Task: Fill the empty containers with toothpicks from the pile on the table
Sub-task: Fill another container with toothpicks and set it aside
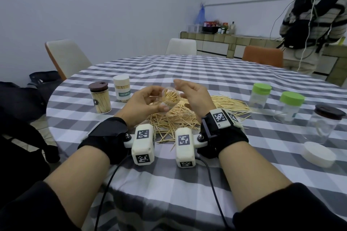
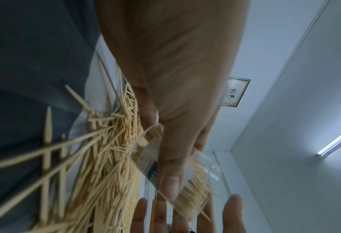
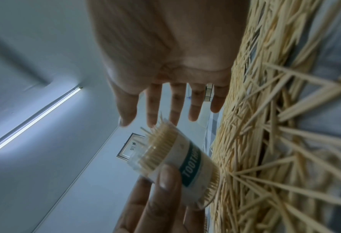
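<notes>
My left hand (image 1: 150, 99) grips a clear toothpick container (image 1: 170, 99) with a teal label, tilted above the pile and packed with toothpicks; thumb and fingers wrap its wall (image 3: 187, 167). My right hand (image 1: 189, 93) hovers beside its mouth with straight spread fingers (image 3: 177, 102), holding nothing. The same container (image 2: 185, 178) shows in the left wrist view, with some sticks poking from its mouth. The toothpick pile (image 1: 187, 116) lies on the checked tablecloth under both hands.
Two filled, capped containers (image 1: 101, 97) (image 1: 122, 88) stand at the left. At the right stand two green-lidded jars (image 1: 260, 95) (image 1: 289, 107), a dark-lidded clear jar (image 1: 324, 124) and a loose white lid (image 1: 319, 154). Chairs ring the table; a person (image 1: 315, 17) stands at the far right.
</notes>
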